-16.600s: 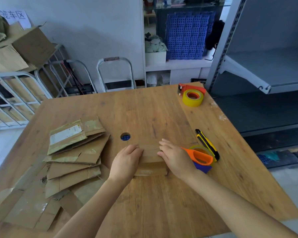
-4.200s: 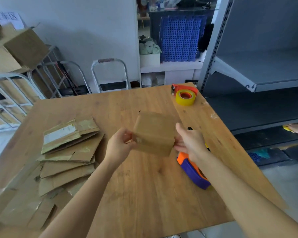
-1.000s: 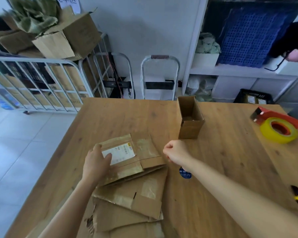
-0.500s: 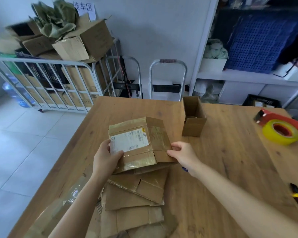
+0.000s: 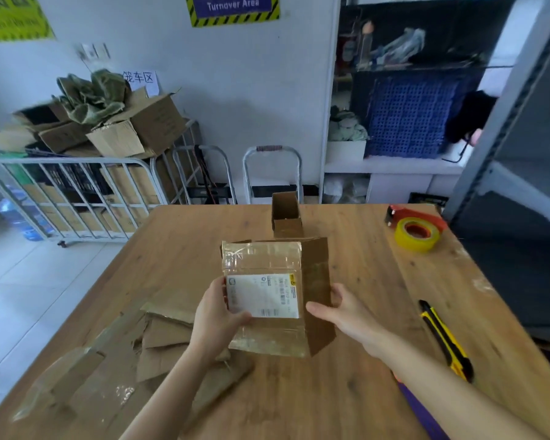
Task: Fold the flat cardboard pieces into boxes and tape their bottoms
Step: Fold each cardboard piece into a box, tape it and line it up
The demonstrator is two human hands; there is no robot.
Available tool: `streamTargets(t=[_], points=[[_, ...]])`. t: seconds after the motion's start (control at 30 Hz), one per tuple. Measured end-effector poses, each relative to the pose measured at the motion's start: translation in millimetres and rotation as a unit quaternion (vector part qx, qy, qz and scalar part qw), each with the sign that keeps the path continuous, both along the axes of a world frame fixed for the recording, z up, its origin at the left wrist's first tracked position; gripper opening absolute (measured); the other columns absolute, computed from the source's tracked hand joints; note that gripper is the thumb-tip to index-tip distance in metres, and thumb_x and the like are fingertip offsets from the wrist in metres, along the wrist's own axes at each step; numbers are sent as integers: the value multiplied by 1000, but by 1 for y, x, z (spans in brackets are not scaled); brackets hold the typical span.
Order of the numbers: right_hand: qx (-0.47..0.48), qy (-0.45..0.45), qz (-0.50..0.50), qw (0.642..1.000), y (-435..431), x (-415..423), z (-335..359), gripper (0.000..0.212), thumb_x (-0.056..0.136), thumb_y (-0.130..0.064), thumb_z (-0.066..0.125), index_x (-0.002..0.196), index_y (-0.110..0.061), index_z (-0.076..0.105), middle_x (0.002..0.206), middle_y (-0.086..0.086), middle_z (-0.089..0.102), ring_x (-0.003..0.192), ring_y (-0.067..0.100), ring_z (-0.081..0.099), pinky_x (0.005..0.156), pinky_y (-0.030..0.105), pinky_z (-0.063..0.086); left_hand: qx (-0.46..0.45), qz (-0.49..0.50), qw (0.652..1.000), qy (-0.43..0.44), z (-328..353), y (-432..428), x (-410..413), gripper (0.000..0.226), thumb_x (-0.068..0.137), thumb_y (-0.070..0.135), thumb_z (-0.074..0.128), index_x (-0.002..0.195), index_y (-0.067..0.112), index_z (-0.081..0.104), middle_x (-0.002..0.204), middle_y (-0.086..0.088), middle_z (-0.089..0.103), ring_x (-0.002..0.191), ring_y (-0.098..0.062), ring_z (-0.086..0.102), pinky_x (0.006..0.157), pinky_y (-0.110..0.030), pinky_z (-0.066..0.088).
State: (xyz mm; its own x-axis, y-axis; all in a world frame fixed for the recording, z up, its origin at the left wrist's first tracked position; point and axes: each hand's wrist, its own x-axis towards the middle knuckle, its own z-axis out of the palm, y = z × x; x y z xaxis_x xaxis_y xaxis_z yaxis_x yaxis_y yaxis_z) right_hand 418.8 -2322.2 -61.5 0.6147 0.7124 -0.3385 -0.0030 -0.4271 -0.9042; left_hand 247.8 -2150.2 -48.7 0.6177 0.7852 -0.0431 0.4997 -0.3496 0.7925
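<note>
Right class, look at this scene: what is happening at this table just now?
A person is opening a flattened cardboard piece with a white shipping label into a box shape, left hand on its labelled face, right hand on its side panel. One small finished box stands at the far edge of the wooden table. More flat cardboard lies to the left; the yellow tape roll waits at the right.

Between my fingers: brown matt cardboard piece, its face under glossy wrinkled tape, with a smooth white paper label. Beneath my hands: grained wooden table, dull finish, scuffed pale patches.
</note>
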Motion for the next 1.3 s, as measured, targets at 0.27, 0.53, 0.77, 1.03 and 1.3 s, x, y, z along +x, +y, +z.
streamTargets(t=[0.27,0.53,0.77,1.03,1.3], points=[[-45,-94,41,994,-83,-5,-26,74,65,-29,89,123,-30,43,115,-14,59,109,7,57,89,23,47,-75,-42,996,-35,-19,-88,-4,21,95,13,50,98,24,67,95,8,71,91,-6,65,73,-18,49],[-51,-87,59,993,-115,-22,-65,90,54,-32,93,130,-26,45,114,-13,65,109,-1,60,96,26,50,-210,-14,972,-100,-12,-89,-9,46,97,43,47,94,3,69,89,-14,72,88,-27,68,83,-37,56],[-23,-125,63,990,-99,-32,-43,86,72,-24,84,140,-33,32,119,-24,57,111,-13,53,95,12,45,-107,-42,992,-58,6,-74,-4,21,93,29,60,88,8,64,84,-12,69,79,-27,66,70,-36,54],[-13,-184,-4,983,-89,-34,17,75,92,-53,52,154,-25,20,157,-8,27,144,12,26,115,34,28,-39,-73,997,-5,9,-63,13,15,93,28,59,89,14,60,85,-6,66,79,-20,63,67,-30,52],[-69,-335,14,940,-80,-34,14,50,95,-34,58,142,-21,46,156,-6,30,142,11,29,112,26,27,-2,-68,998,-8,10,-56,26,14,94,23,58,86,11,58,81,-4,62,72,-16,58,57,-21,44]])
